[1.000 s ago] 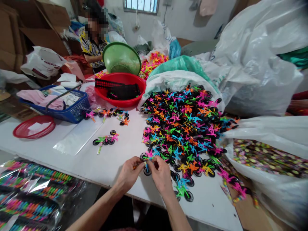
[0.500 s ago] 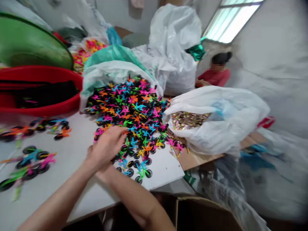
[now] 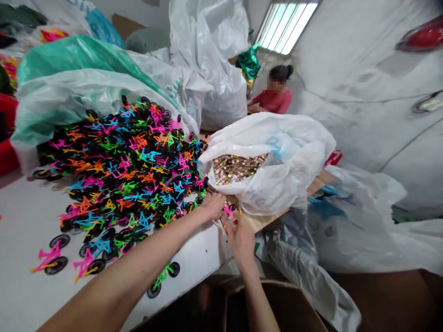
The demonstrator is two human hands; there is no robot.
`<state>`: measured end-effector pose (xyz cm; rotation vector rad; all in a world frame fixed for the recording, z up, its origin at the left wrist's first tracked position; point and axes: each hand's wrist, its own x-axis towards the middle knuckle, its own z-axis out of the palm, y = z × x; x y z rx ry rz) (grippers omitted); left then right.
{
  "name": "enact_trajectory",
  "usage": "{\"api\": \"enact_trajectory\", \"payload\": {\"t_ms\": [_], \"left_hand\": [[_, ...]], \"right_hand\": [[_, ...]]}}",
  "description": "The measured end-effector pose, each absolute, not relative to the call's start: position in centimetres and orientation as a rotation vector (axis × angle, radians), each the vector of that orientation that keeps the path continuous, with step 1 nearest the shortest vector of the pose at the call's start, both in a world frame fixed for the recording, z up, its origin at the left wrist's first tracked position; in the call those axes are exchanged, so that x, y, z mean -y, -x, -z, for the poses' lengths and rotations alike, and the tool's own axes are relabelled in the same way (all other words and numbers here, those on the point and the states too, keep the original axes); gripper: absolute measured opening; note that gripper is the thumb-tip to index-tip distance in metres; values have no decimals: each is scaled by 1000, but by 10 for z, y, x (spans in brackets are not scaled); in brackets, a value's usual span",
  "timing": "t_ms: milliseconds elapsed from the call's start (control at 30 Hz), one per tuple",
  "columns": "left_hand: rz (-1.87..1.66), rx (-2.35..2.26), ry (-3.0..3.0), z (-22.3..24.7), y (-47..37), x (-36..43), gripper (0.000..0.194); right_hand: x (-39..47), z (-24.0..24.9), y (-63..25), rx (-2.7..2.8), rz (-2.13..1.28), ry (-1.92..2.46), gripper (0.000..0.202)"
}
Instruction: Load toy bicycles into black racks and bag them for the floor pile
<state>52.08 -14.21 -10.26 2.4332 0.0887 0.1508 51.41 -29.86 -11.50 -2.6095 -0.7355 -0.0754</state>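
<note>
Beside the open white bag [image 3: 294, 143], mouth apparently turned inward for easy reach, the left hand [image 3: 213, 205] and right hand [image 3: 241, 236] flank a pink toy bicycle [image 3: 228, 210] near the table [image 3: 197, 258] edge, fingers curled, actual grip indeterminable.

From my remote seat I take this for a small workshop: toy bicycles [image 3: 128, 170] heaped on a white table [image 3: 20, 216], a bulging sack [image 3: 297, 161] of patterned pieces [image 3: 238, 168], a cardboard box [image 3: 273, 297], bare scuffed walls [image 3: 339, 50], and a co-worker [image 3: 277, 100] near a barred window [image 3: 287, 27].
</note>
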Motion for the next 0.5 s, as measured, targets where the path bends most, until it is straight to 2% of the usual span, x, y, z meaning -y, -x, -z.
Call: {"api": "enact_trajectory", "payload": {"t_ms": [67, 167, 300, 367, 500], "left_hand": [[-92, -136, -2544, 110, -516, 152, 26], [-55, -184, -2680, 109, -487, 152, 32], [189, -290, -2888, 91, -454, 133, 20], [219, -257, -2921, 85, -463, 129, 17], [-6, 47, -2936, 97, -524, 143, 27]], "right_hand": [[297, 127, -537, 641, 23, 2694, 40], [292, 145, -543, 585, -23, 2680, 34], [308, 146, -554, 571, -45, 2558, 27], [318, 140, -569, 578, 12, 2556, 29], [323, 131, -596, 611, 32, 2699, 29]]}}
